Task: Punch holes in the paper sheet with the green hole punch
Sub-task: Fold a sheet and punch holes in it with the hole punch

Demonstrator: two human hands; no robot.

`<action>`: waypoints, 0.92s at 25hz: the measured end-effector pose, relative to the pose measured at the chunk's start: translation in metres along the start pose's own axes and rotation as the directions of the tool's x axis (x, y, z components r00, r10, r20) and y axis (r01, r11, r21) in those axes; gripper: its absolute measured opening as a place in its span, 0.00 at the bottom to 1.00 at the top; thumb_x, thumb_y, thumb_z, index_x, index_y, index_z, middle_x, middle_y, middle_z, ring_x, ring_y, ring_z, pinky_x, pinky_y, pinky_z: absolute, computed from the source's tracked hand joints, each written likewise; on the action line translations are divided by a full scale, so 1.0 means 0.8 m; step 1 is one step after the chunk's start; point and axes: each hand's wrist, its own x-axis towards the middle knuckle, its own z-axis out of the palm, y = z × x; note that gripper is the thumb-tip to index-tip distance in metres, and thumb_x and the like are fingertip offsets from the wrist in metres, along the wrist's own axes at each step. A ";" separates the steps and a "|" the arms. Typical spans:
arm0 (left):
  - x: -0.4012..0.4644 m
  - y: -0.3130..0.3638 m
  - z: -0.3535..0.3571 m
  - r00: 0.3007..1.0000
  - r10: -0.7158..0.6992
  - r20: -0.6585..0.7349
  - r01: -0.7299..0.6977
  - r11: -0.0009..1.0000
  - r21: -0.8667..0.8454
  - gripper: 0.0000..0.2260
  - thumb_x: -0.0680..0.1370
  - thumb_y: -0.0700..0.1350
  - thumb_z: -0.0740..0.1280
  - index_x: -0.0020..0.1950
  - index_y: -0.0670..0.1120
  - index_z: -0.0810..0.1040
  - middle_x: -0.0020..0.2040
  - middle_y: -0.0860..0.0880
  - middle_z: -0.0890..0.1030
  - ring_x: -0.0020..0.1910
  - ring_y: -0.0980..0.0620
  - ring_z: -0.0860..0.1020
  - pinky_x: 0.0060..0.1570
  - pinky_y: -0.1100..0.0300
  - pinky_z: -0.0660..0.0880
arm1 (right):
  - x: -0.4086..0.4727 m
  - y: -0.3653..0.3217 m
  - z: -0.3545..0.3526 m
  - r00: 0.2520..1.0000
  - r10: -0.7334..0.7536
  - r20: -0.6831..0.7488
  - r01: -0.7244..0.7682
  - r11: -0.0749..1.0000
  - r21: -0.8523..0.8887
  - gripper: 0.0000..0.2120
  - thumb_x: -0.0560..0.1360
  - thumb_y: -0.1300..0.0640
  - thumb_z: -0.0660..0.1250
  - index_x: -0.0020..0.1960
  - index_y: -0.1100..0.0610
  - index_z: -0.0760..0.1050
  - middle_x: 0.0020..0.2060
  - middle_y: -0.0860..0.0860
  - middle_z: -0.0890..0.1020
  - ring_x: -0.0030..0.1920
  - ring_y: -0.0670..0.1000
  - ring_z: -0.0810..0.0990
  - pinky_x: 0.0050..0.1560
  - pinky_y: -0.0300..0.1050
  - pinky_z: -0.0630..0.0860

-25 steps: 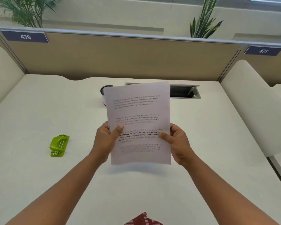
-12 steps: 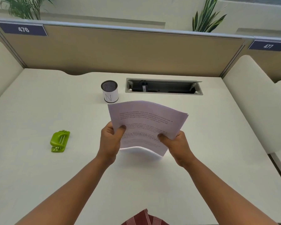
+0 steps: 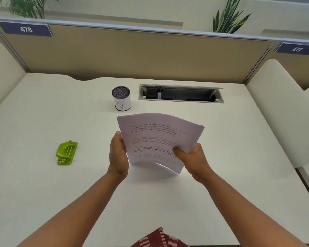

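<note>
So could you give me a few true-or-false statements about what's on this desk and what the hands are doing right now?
1. Both hands hold the paper. True: the left hand grips its left edge, the right hand its lower right.
2. The hole punch is clamped on the paper. False: it lies on the desk, apart, left of the hands.
3. The paper lies flat on the desk. False: it is held up, bowed.
4. A cup marked N stands beyond the paper. True.
5. The paper is blank. False: it carries printed text.
</note>
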 end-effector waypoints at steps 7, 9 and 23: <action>-0.003 -0.011 0.000 0.999 -0.035 -0.036 0.039 0.995 0.095 0.22 0.83 0.49 0.48 0.42 0.51 0.80 0.41 0.52 0.82 0.41 0.57 0.79 0.40 0.63 0.77 | -0.001 0.007 0.001 1.000 0.002 0.002 -0.002 1.000 -0.029 0.21 0.73 0.63 0.66 0.52 0.36 0.83 0.50 0.44 0.87 0.53 0.49 0.85 0.54 0.49 0.84; -0.003 -0.013 0.001 0.999 -0.036 -0.031 0.040 0.991 0.125 0.22 0.84 0.47 0.48 0.42 0.52 0.80 0.41 0.53 0.82 0.40 0.57 0.79 0.39 0.63 0.76 | 0.001 0.011 0.000 1.000 0.024 -0.002 -0.024 0.999 -0.031 0.21 0.74 0.63 0.67 0.51 0.36 0.83 0.51 0.44 0.87 0.53 0.49 0.85 0.56 0.52 0.84; 0.004 -0.013 -0.005 0.994 -0.037 0.099 0.003 0.947 0.321 0.14 0.79 0.59 0.68 0.61 0.55 0.80 0.56 0.53 0.86 0.55 0.51 0.85 0.53 0.53 0.83 | 0.009 0.015 -0.010 0.993 0.111 0.047 -0.113 0.993 0.038 0.18 0.79 0.65 0.70 0.54 0.41 0.84 0.55 0.48 0.87 0.56 0.51 0.86 0.59 0.56 0.82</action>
